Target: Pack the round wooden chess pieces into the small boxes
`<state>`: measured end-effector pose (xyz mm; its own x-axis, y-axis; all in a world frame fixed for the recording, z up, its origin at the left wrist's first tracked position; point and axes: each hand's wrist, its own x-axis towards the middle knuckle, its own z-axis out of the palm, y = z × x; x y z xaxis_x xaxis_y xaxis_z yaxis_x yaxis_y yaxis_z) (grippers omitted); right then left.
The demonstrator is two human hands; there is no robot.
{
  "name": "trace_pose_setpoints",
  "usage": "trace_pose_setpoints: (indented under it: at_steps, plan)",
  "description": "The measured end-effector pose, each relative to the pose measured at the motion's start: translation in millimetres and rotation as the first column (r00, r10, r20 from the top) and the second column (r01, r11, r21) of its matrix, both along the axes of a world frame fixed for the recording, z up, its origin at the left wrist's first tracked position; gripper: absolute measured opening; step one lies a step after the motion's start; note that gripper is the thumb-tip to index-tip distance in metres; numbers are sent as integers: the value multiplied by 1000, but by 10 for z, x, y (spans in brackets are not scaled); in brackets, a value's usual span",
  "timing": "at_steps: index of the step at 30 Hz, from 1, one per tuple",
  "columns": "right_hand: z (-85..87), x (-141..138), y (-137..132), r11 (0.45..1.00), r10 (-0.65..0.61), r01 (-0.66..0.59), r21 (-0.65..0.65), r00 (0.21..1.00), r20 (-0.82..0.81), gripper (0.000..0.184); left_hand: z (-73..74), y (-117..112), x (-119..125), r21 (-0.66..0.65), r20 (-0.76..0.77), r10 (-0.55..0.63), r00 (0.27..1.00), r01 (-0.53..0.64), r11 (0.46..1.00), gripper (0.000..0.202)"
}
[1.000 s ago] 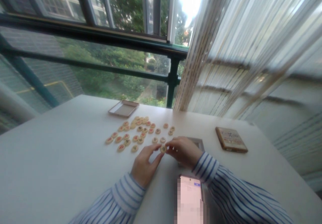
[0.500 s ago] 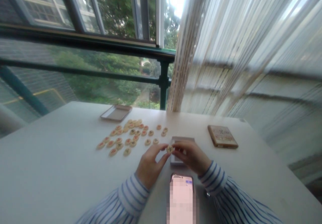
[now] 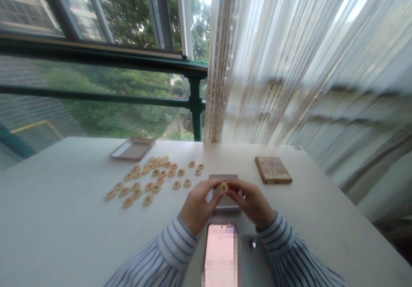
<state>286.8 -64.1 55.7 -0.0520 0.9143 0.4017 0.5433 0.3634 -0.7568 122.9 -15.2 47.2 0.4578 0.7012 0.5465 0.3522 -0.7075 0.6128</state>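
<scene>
Between the fingertips of my left hand (image 3: pixel 200 203) and my right hand (image 3: pixel 255 202) is one round Chinese chess piece (image 3: pixel 223 187), its dark character facing me. Both hands are closed in a pinch on it, one from each side. They hold it above a shallow open box tray (image 3: pixel 223 207), which they partly cover. To the left, several more chess pieces (image 3: pixel 148 200) with red or dark characters lie loosely spread, some crowded together at the back.
A phone (image 3: pixel 221 252) with a lit screen lies in front of the tray, beside a small shiny object (image 3: pixel 253 245). A box lid (image 3: pixel 132 149) sits at the table's back left. At right is a brown box (image 3: pixel 273 170). Curtains (image 3: pixel 257 63) hang behind the white table (image 3: pixel 64 218).
The view has swung slightly right, so the table things appear further left. Both hands have come closer together around the chess piece, which now sits more upright toward me.
</scene>
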Motion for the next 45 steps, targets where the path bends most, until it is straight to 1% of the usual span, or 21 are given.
trace_pose_setpoints:
  at_steps: [4, 10, 15, 19, 22, 24, 27, 30, 34, 41, 45]
  plan:
    - [-89, 44, 11, 999, -34, 34, -2, 997, -71, 24, 3, 44, 72, 23, 4, -36, 999, 36, 999, 21]
    - [-226, 57, -11, 995, -83, 72, -75, 984, -155, 26, -149, 37, 104, 54, 48, -43, 998, 40, 998, 22]
    - [-248, 27, -43, 987, -119, 91, -130, 968, -223, 24, -208, 3, 93, 106, 88, -63, 994, 54, 993, 25]
    - [-252, -2, -51, 983, -153, 122, -137, 958, -243, 23, -219, -6, 88, 106, 106, -82, 991, 71, 992, 27]
    - [-261, -5, -48, 983, -158, 128, -131, 956, -246, 23, -225, -12, 87, 62, 105, -107, 989, 100, 993, 27]
    - [-269, 1, -47, 983, -158, 130, -127, 957, -242, 23, -235, -15, 84, 23, 108, -102, 989, 100, 995, 26]
    - [-276, 12, -54, 983, -166, 142, -117, 959, -229, 23, -262, -12, 77, -47, 130, -68, 989, 75, 996, 25]
    - [-270, 21, -72, 984, -167, 151, -94, 966, -198, 22, -286, -1, 67, -152, 140, -40, 989, 62, 986, 23]
    - [-256, 25, -97, 992, -121, 116, -47, 983, -140, 22, -297, 1, 57, -257, 138, -3, 990, 39, 966, 19]
    - [-241, 3, -111, 998, -38, 42, 54, 996, -84, 24, -342, -38, 52, -333, 169, -38, 985, 94, 938, 18]
    - [-238, -10, -123, 997, -52, 55, 53, 997, -58, 23, -338, -36, 45, -352, 163, -39, 986, 95, 931, 16]
